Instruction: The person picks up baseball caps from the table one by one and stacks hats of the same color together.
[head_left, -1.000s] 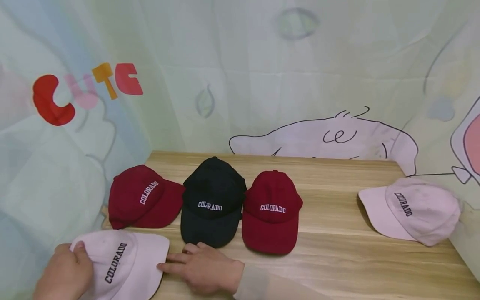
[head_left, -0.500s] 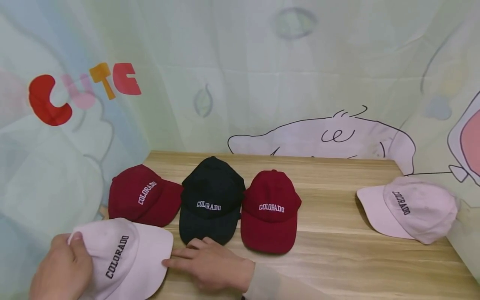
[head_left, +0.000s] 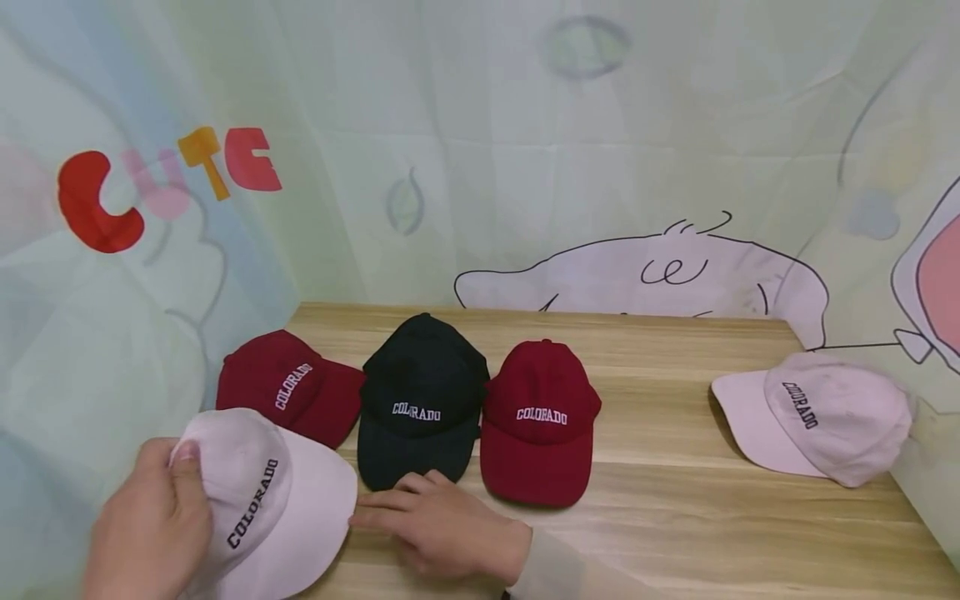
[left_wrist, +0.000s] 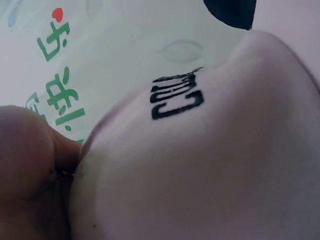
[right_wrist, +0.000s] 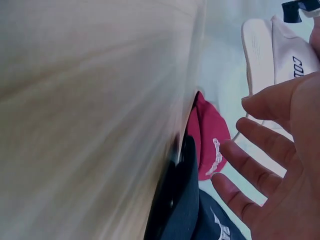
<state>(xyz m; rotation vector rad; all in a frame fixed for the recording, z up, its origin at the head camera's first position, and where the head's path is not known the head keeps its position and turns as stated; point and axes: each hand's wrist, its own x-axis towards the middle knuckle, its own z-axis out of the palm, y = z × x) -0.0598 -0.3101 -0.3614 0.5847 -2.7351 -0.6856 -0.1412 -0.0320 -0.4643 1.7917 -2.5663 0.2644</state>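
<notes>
A pale pink cap (head_left: 247, 500) with dark COLORADO lettering sits at the front left in the head view. My left hand (head_left: 153, 521) grips the back of its crown, thumb on top and the other fingers hidden underneath. The crown fills much of the left wrist view, beside part of the left hand (left_wrist: 30, 170). At the brim's edge is my right hand (head_left: 450, 529), its fingers extended and spread in the right wrist view. Just behind the pink cap lie a dark red cap (head_left: 255, 383) and a black cap (head_left: 423, 375).
Another red cap (head_left: 536, 467) lies right of the black one, brim toward me. A second pale pink cap (head_left: 847, 425) rests at the far right of the wooden table (head_left: 660, 533). Printed cloth (head_left: 375, 150) hangs around the back and sides.
The gripped pink cap has risen and moved right and away from me with my left hand, now overlapping the left red cap. My right hand has shifted slightly right with the brim.
</notes>
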